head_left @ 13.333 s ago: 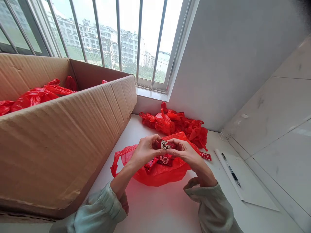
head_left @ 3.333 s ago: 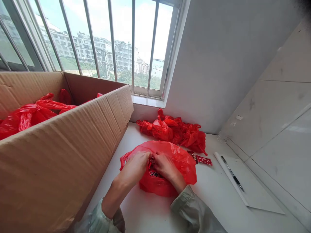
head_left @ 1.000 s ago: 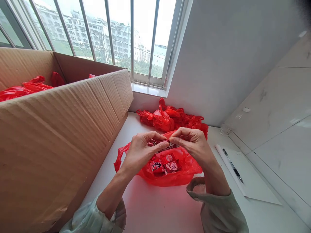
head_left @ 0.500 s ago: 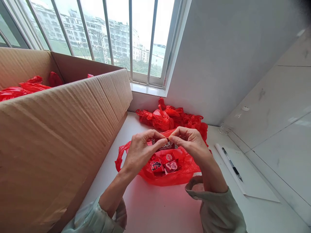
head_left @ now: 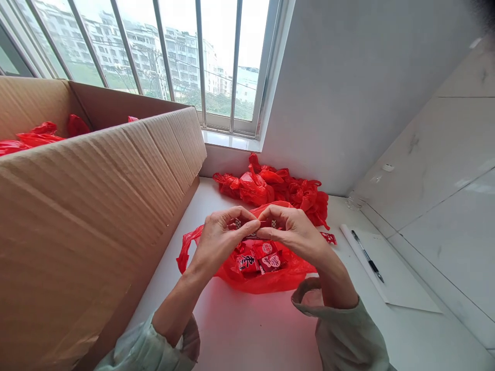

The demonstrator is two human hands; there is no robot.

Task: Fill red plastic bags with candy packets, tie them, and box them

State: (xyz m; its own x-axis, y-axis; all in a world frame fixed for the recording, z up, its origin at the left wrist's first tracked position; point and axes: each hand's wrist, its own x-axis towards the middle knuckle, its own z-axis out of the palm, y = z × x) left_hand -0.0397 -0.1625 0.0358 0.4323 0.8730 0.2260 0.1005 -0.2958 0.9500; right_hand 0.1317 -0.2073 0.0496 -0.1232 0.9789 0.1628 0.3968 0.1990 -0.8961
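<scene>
fingertips of the left hand (head_left: 219, 234) and right hand (head_left: 303, 234) meet in a close pinch at the upper edge of a dark printed packet (head_left: 252, 237), held over the open red bag (head_left: 263, 285) and partly hidden by the thumbs. below it, small red packets (head_left: 247, 264) lie loose inside the bag. only the tips seem to bear on the printed packet, so if one side lets up or pulls harder, it could tilt, drop among the others or tear. the bag's thin wall looks slack and might fold inward if a wrist brushes it. a spotted packet (head_left: 329, 238) shows just beyond the right wrist, where a sideways sweep could knock it
</scene>
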